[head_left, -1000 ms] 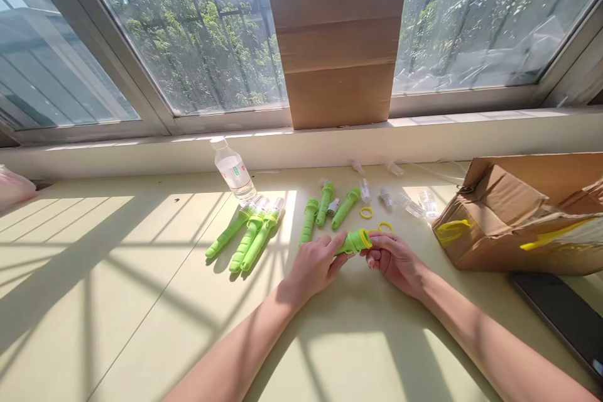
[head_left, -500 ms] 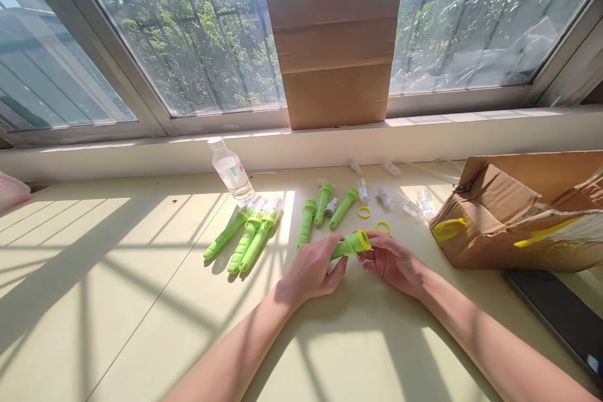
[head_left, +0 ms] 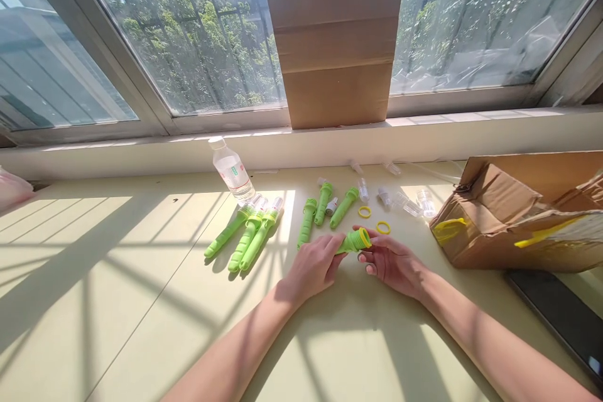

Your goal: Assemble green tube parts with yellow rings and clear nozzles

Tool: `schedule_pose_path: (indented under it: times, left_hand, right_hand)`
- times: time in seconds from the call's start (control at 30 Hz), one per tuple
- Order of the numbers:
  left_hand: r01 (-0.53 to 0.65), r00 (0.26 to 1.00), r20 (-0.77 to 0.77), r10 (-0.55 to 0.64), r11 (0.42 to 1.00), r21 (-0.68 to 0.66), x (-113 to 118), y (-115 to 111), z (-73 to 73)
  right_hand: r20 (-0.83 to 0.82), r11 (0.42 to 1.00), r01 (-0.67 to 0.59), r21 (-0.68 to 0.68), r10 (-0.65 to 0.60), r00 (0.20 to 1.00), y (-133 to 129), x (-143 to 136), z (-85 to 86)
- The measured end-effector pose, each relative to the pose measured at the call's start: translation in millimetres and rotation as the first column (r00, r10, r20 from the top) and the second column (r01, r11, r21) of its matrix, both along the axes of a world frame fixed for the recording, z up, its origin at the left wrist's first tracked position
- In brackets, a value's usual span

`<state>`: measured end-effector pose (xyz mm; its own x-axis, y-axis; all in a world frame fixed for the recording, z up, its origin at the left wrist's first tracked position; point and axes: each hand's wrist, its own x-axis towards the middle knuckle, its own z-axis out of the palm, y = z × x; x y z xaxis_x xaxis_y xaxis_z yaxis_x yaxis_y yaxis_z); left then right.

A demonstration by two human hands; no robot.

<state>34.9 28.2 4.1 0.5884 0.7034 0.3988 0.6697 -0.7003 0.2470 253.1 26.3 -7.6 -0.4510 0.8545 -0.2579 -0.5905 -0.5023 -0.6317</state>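
My left hand [head_left: 313,264] is closed around a green plastic tube with a ribbed body [head_left: 350,242], tilted so its wide end points right. A yellow ring [head_left: 364,238] sits at that wide end. The thumb and index finger of my right hand [head_left: 392,264] are at this ring, one on each side of the end, with the other fingers loosely curled below. Just beyond my hands lie green tubes, one at the left [head_left: 306,223], one in the middle [head_left: 323,203] and one at the right [head_left: 344,207]. Two loose yellow rings [head_left: 364,212] rest on the table nearby.
Three green tubes with clear tops [head_left: 254,232] lie together at the left, before a water bottle [head_left: 233,171]. Several small clear plastic pieces [head_left: 407,205] are scattered toward the back. At the right stand an open cardboard box [head_left: 513,239] and a black phone [head_left: 556,320].
My right index finger has risen behind the tube's end, and its other fingers have loosened a little. My left thumb has drawn in under the tube. The tube has barely moved.
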Motion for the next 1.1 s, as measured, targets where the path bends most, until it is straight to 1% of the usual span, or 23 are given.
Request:
schedule_pose_path:
  times: [0.2,0.4,0.53,0.7,0.87,1.0,1.1]
  left_hand:
    - [-0.025,0.999,-0.031,0.027,0.998,0.063,0.3,0.2,-1.7]
    - [-0.059,0.998,-0.007,0.06,0.991,0.121,0.8,0.5,-2.2]
    - [-0.045,0.999,0.018,0.043,0.99,0.134,0.8,0.3,-3.0]
    - [-0.064,0.996,0.065,0.059,0.995,0.082,-1.5,-0.7,-6.9]
    - [-0.003,0.985,0.173,0.0,1.0,0.016,-3.8,-0.1,-9.4]
    - [0.009,0.98,0.199,0.007,0.997,-0.081,-3.6,-1.6,-5.1]
    - [0.0,0.981,0.192,0.025,0.992,-0.126,-2.5,-3.0,0.1]
  right_hand:
    - [-0.06,1.0,-0.024,0.004,0.025,0.998,-0.5,-1.6,0.9]
    - [-0.048,1.0,-0.023,0.017,0.024,0.999,0.2,-1.8,2.2]
    - [-0.039,0.999,-0.022,0.041,0.024,0.999,0.3,-2.0,1.6]
    - [0.066,0.992,0.026,0.12,-0.034,0.997,0.7,-2.1,0.1]
    - [0.117,0.992,0.033,0.124,-0.048,0.992,1.6,-0.4,-0.9]
    - [0.11,0.992,0.038,0.12,-0.051,0.993,1.3,-0.8,-1.1]
    - [0.093,0.99,0.023,0.136,-0.036,0.995,-0.3,-2.0,0.5]
